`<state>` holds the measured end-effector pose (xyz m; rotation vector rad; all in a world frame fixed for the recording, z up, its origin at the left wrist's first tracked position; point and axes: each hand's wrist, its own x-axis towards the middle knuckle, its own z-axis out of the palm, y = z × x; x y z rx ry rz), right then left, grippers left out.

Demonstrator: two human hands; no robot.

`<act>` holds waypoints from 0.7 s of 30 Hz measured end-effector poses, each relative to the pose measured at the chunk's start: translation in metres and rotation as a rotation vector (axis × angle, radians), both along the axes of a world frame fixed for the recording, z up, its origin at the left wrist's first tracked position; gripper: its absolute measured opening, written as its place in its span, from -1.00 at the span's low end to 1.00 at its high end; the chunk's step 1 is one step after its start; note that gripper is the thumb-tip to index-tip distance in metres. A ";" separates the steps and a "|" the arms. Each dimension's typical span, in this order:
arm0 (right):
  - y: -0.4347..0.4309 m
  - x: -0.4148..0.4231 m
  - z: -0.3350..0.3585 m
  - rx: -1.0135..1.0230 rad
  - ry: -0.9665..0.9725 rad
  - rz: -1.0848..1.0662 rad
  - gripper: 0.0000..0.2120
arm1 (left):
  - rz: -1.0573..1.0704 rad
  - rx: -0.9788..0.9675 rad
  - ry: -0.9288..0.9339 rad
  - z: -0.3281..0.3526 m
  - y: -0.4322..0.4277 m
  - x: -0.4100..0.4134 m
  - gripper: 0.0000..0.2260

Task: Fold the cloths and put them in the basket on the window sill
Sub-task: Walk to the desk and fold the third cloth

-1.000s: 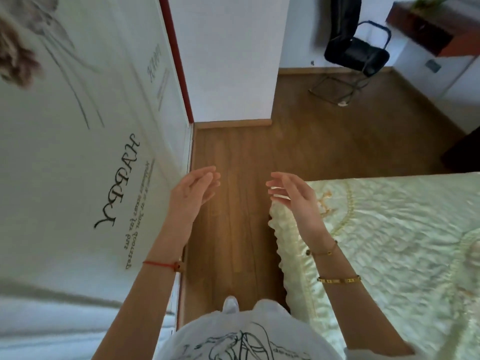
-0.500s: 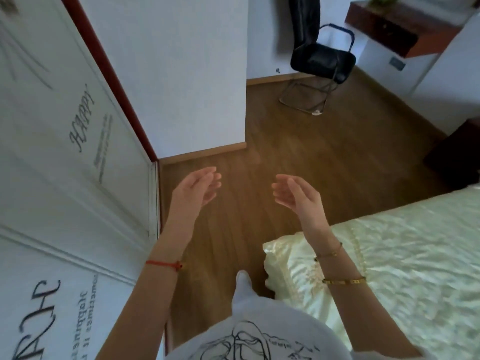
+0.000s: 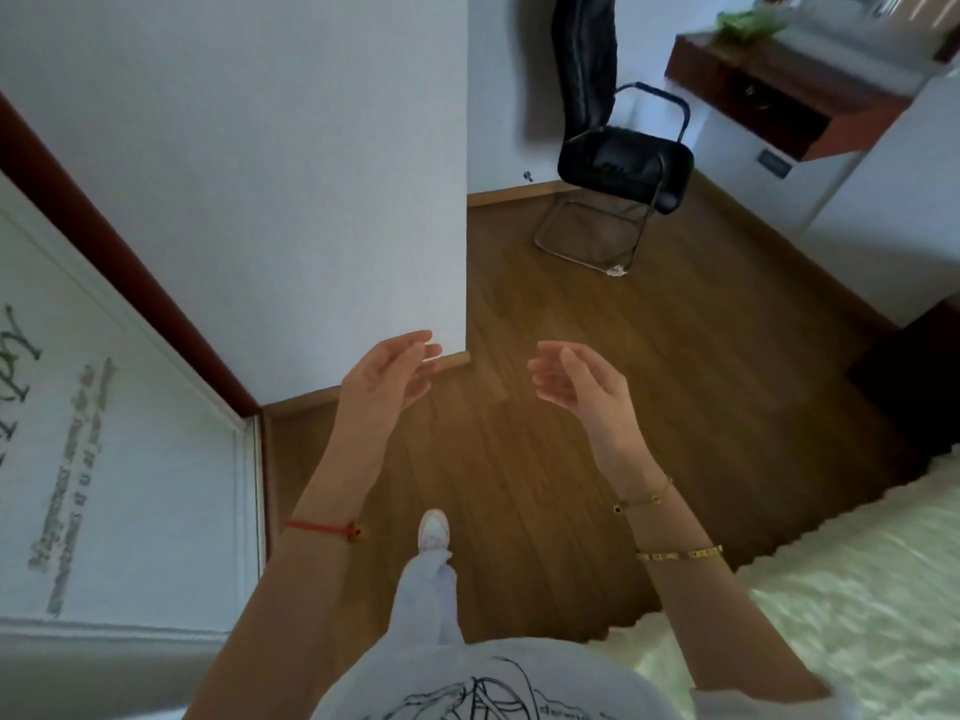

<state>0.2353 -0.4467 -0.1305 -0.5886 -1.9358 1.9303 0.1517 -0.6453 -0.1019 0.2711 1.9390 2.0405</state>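
The wooden floor fills most of your view, with a white wall ahead on the left and the bed with its pale green cover at your lower right. Further off stand a black chair and a dark wooden table. Your left hand and right hand are raised in front of you, palms facing each other, fingers loosely apart and holding nothing. No cloths, basket or window sill are in view, so you cannot judge how much is folded; from here, you likely need to find the cloths or the basket next.
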 end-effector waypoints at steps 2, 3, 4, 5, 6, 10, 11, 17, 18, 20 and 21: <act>0.018 -0.042 0.002 0.006 0.009 -0.031 -0.74 | -0.033 -0.011 0.009 0.001 0.023 -0.048 -0.69; 0.028 -0.065 0.004 0.007 0.009 -0.052 -0.74 | -0.053 -0.018 0.005 0.002 0.036 -0.074 -0.74; 0.038 -0.086 0.006 0.003 0.010 -0.075 -0.75 | -0.072 -0.025 -0.003 0.004 0.050 -0.099 -0.77; 0.049 -0.107 0.008 -0.002 0.017 -0.099 -0.75 | -0.091 -0.030 -0.010 0.007 0.064 -0.124 -0.78; 0.060 -0.128 0.010 -0.005 0.024 -0.124 -0.75 | -0.113 -0.041 -0.014 0.010 0.080 -0.150 -0.79; 0.111 -0.192 0.012 -0.047 0.015 -0.244 -0.74 | -0.228 -0.109 0.005 0.019 0.149 -0.237 -0.86; 0.125 -0.204 0.012 -0.059 0.015 -0.270 -0.74 | -0.252 -0.123 0.007 0.019 0.167 -0.254 -0.87; 0.224 -0.274 0.005 -0.080 0.022 -0.384 -0.75 | -0.352 -0.138 -0.003 0.015 0.282 -0.343 -0.83; 0.242 -0.287 0.005 -0.077 0.024 -0.396 -0.75 | -0.366 -0.131 -0.003 0.013 0.302 -0.357 -0.80; 0.283 -0.313 0.004 -0.064 0.030 -0.410 -0.75 | -0.379 -0.120 -0.018 0.010 0.345 -0.386 -0.78; 0.305 -0.326 0.004 -0.059 0.032 -0.412 -0.75 | -0.377 -0.113 -0.031 0.009 0.369 -0.400 -0.80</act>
